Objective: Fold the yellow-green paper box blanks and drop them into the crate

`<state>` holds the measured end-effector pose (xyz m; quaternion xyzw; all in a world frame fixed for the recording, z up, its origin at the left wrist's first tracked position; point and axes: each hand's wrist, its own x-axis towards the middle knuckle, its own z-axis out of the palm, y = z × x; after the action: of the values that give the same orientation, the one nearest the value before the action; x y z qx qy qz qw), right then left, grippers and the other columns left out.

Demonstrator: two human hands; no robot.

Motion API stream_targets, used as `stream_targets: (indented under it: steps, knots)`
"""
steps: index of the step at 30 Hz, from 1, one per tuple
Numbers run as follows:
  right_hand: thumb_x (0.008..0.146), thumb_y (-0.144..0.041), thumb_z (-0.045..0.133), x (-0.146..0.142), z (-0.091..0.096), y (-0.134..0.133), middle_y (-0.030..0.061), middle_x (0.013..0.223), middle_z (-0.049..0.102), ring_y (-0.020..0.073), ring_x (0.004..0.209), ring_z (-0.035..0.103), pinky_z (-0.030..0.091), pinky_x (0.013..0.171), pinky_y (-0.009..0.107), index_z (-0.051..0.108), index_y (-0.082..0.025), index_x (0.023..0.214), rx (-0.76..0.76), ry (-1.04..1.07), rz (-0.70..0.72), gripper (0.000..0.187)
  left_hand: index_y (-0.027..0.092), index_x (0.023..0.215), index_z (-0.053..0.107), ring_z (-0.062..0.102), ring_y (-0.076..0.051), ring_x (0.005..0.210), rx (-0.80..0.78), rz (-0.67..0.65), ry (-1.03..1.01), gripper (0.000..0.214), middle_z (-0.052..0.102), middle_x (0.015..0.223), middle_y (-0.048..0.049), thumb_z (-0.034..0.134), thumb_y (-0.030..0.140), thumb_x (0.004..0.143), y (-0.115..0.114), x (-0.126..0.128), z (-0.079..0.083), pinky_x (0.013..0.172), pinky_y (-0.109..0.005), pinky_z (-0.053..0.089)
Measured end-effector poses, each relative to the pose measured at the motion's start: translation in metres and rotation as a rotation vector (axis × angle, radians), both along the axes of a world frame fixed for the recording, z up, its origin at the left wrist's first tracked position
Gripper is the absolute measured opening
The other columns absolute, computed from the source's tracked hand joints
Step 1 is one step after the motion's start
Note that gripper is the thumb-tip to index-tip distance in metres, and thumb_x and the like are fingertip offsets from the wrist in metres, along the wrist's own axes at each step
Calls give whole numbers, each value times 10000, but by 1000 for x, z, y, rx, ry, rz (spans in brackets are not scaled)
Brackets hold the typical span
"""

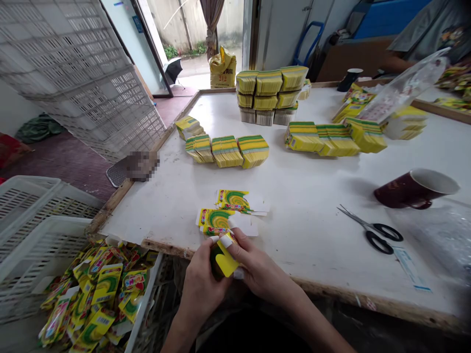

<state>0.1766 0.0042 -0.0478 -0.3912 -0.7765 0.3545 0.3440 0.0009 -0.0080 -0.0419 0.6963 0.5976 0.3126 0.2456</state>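
Note:
Both my hands meet at the near edge of the white table, gripping one small yellow-green packet. My left hand wraps it from the left. My right hand pinches it from the right, with white tape on the fingertips. Just beyond my fingers two flat printed packets lie on the table, with white slips beside them.
Stacks of yellow-green packets stand across the far table. A dark mug and scissors lie at right. A white crate with loose packets stands at lower left. Another person sits at far right.

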Motion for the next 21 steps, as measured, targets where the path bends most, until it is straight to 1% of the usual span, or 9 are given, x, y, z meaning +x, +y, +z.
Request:
stream_targets:
  steps: [4, 7, 10, 12, 14, 16, 18, 20, 21]
  knots:
    - [845, 31, 492, 9, 10, 5, 197, 1557, 339, 296, 1327, 509, 491, 1010, 408, 506, -223, 1389, -60, -155, 56, 601, 245, 1239, 535, 683, -327, 1030, -23, -36, -37, 639, 712, 1150, -103, 780, 286, 650, 5, -10, 9, 874, -441, 530]
    - [820, 46, 513, 19, 25, 9, 119, 1389, 542, 235, 1212, 601, 506, 976, 352, 659, -230, 1142, -83, -110, 120, 448, 273, 1276, 510, 710, -284, 949, -83, -128, -74, 655, 733, 1104, -64, 774, 306, 676, 7, -11, 17, 802, -375, 543]
    - [785, 11, 590, 21, 33, 10, 74, 1253, 607, 221, 1130, 628, 506, 958, 342, 674, -229, 1019, -110, -57, 151, 345, 276, 1278, 524, 705, -292, 943, -121, -154, -80, 667, 734, 1098, -64, 774, 284, 660, 6, -10, 20, 797, -378, 538]
    - [765, -18, 628, 16, 29, 7, 89, 1277, 588, 239, 1147, 609, 493, 975, 367, 639, -218, 1036, -124, 6, 81, 337, 265, 1247, 563, 695, -319, 967, -120, -79, -82, 653, 732, 1106, -83, 785, 278, 633, 4, -8, 19, 835, -417, 528]
    - [773, -71, 661, 7, 19, 3, 121, 1318, 567, 255, 1195, 580, 487, 989, 387, 528, -214, 1220, -152, 132, 10, 487, 258, 1216, 594, 685, -324, 998, -133, -17, -157, 649, 732, 1108, -89, 808, 265, 604, 3, -6, 17, 873, -431, 521]
    - [797, -161, 697, -1, 10, 2, 158, 1371, 533, 262, 1221, 571, 497, 983, 397, 293, -210, 1426, -181, 260, -27, 750, 246, 1180, 618, 694, -288, 966, -121, 67, -398, 642, 735, 1087, -81, 838, 249, 577, 2, -7, 17, 841, -380, 542]
    - [820, -232, 706, -4, 2, 6, 173, 1387, 522, 263, 1211, 582, 505, 978, 407, 170, -211, 1482, -162, 243, -94, 852, 230, 1141, 634, 702, -231, 880, 19, 248, -757, 591, 733, 1048, -66, 834, 337, 595, 4, -12, 21, 746, -302, 562]
    - [843, -218, 673, -5, -2, 15, 160, 1341, 559, 267, 1188, 582, 496, 984, 429, 269, -204, 1449, -91, 45, -207, 728, 234, 1136, 623, 687, -202, 904, 236, 460, -1037, 547, 709, 1055, -54, 695, 562, 703, 9, -23, 27, 741, -275, 565]
    - [848, -189, 652, -6, -5, 21, 154, 1293, 589, 274, 1170, 579, 492, 981, 442, 347, -192, 1408, -58, -74, -265, 637, 264, 1179, 589, 648, -190, 1048, 304, 518, -1085, 555, 679, 1124, -40, 536, 655, 789, 11, -29, 29, 859, -276, 541]
